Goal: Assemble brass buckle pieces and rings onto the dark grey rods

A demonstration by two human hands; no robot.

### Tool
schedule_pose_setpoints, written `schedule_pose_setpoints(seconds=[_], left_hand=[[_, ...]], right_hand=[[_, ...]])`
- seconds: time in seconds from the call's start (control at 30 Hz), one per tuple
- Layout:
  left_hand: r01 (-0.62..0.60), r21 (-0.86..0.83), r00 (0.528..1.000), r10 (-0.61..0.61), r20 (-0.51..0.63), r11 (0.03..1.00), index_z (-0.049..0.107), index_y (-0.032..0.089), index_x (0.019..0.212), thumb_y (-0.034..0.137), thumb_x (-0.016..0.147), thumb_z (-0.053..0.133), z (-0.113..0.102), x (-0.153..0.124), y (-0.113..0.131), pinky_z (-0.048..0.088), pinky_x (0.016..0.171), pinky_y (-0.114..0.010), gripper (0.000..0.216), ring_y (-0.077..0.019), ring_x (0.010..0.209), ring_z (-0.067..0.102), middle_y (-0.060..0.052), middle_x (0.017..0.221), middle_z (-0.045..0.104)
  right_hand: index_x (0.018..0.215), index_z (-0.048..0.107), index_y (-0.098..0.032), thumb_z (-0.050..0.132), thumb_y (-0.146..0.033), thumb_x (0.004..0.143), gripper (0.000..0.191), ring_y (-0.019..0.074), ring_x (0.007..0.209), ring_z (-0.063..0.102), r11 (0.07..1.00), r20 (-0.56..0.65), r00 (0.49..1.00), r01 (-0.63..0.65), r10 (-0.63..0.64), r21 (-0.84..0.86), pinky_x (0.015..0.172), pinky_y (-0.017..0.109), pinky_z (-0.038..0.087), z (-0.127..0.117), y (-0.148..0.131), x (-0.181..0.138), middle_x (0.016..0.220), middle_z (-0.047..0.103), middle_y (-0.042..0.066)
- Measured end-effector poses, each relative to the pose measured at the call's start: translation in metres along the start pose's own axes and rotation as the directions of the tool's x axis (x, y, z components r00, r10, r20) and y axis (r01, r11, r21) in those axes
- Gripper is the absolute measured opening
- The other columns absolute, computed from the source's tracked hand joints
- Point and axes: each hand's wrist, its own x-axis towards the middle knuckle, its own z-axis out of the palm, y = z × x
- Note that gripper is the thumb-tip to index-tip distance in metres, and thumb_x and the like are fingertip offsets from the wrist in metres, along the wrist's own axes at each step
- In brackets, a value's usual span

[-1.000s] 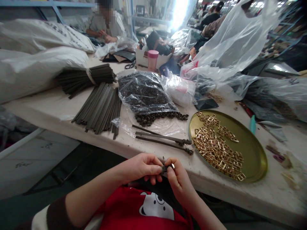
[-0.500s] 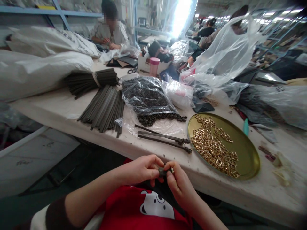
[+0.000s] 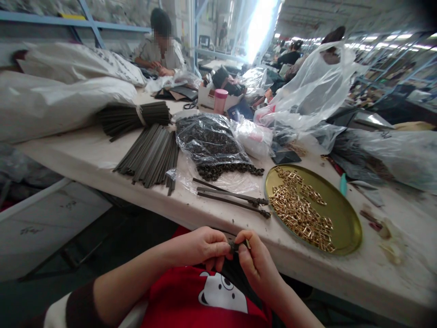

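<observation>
My left hand [image 3: 201, 248] and my right hand [image 3: 254, 262] meet just below the table's front edge, both pinched on a thin dark strap end [image 3: 235, 246] with a small gold buckle at its tip. On the table right above lie three finished dark straps [image 3: 232, 197]. To their right a round gold tray [image 3: 344, 218] holds several gold buckles [image 3: 300, 212]. A clear bag of small dark loops [image 3: 211, 141] spills onto the table behind the straps.
Loose and bundled dark strips [image 3: 150, 152] lie at the left, beside large white sacks [image 3: 61, 100]. Clear plastic bags [image 3: 314, 91] and a pink cup [image 3: 220, 100] crowd the back. Another person [image 3: 160, 45] works at the far end.
My hands stay together on the strap end, with small finger shifts. The camera has tilted up a little, so the table sits lower in view.
</observation>
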Motion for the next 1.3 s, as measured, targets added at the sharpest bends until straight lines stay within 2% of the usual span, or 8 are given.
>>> schedule_pose_setpoints(seconds=[0.23,0.4,0.6,0.7,0.9,1.07,1.2,1.3], left_hand=[[0.048,0.047,0.998,-0.046,-0.051,0.998,0.052,0.015,0.068,0.037,0.08,0.045,-0.001,-0.004,0.009,0.022,0.04,-0.017,0.026,-0.0048,0.041,0.032,0.005,0.053,0.051],[0.021,0.156,0.994,-0.004,-0.113,0.988,0.052,0.015,0.066,0.033,0.081,0.043,0.0,0.005,0.006,0.029,0.044,-0.017,0.026,-0.006,0.046,0.039,0.004,0.055,0.053],[0.068,0.1,0.997,-0.069,0.014,0.993,0.051,0.016,0.069,0.031,0.08,0.042,-0.004,0.012,0.011,0.029,0.042,-0.017,0.021,-0.006,0.044,0.038,0.004,0.057,0.053],[0.049,0.111,0.999,-0.05,-0.001,0.993,0.051,0.015,0.063,0.026,0.079,0.043,-0.007,0.016,0.015,0.028,0.042,-0.016,0.02,-0.0056,0.044,0.037,0.005,0.053,0.051],[0.095,0.099,0.995,-0.096,0.004,0.991,0.049,0.016,0.061,0.028,0.078,0.043,-0.006,0.033,0.017,0.026,0.036,-0.015,0.021,-0.0051,0.038,0.037,0.006,0.048,0.048],[0.111,0.207,0.991,-0.124,0.054,0.972,0.054,0.015,0.076,0.029,0.081,0.039,-0.003,0.046,0.021,0.033,0.039,-0.015,0.021,-0.0056,0.04,0.042,0.006,0.053,0.05],[0.038,0.471,0.998,-0.056,0.024,0.882,0.058,0.018,0.089,0.029,0.083,0.038,-0.009,0.056,0.032,0.037,0.045,-0.016,0.023,-0.0081,0.047,0.05,0.004,0.06,0.056],[-0.012,0.764,0.986,0.134,-0.098,0.645,0.059,0.02,0.093,0.033,0.08,0.049,-0.023,0.073,0.036,0.043,0.06,-0.022,0.021,-0.0159,0.07,0.059,0.0,0.077,0.064]], right_hand=[[0.084,0.041,-0.021,0.034,-0.015,0.082,0.009,0.0113,0.047,0.046,0.997,-0.005,1.0,-0.008,0.008,-0.078,0.045,0.021,0.037,-0.001,0.004,0.003,0.058,0.048,-0.004],[0.084,0.042,-0.021,0.037,-0.01,0.078,0.013,0.0136,0.057,0.054,0.972,0.046,0.991,0.134,-0.128,-0.192,0.053,0.023,0.042,-0.004,0.009,0.005,0.066,0.055,0.0],[0.096,0.042,-0.02,0.036,-0.01,0.08,0.019,0.0155,0.064,0.058,0.957,0.114,0.984,0.158,-0.133,-0.243,0.058,0.026,0.045,-0.011,0.018,0.006,0.073,0.06,0.002],[0.101,0.041,-0.019,0.035,-0.01,0.081,0.024,0.0167,0.071,0.06,0.963,0.145,0.981,0.158,-0.128,-0.22,0.063,0.027,0.046,-0.014,0.022,0.009,0.081,0.062,0.004],[0.1,0.042,-0.02,0.032,-0.012,0.084,0.021,0.0143,0.072,0.059,0.993,0.121,0.989,0.09,-0.08,-0.08,0.065,0.024,0.047,-0.017,0.027,0.01,0.081,0.061,0.003],[0.104,0.042,-0.019,0.032,-0.015,0.085,0.022,0.0161,0.08,0.059,0.992,0.058,0.996,0.08,-0.074,-0.101,0.069,0.027,0.047,-0.013,0.037,0.008,0.087,0.061,0.005],[0.105,0.043,-0.018,0.033,-0.015,0.084,0.023,0.0163,0.078,0.059,0.981,0.019,0.991,0.137,-0.136,-0.135,0.068,0.027,0.048,-0.017,0.046,0.016,0.085,0.061,0.005],[0.101,0.046,-0.019,0.034,-0.017,0.086,0.019,0.017,0.074,0.059,0.956,-0.101,0.981,0.135,-0.166,-0.259,0.065,0.028,0.049,-0.034,0.058,0.03,0.082,0.062,0.005]])
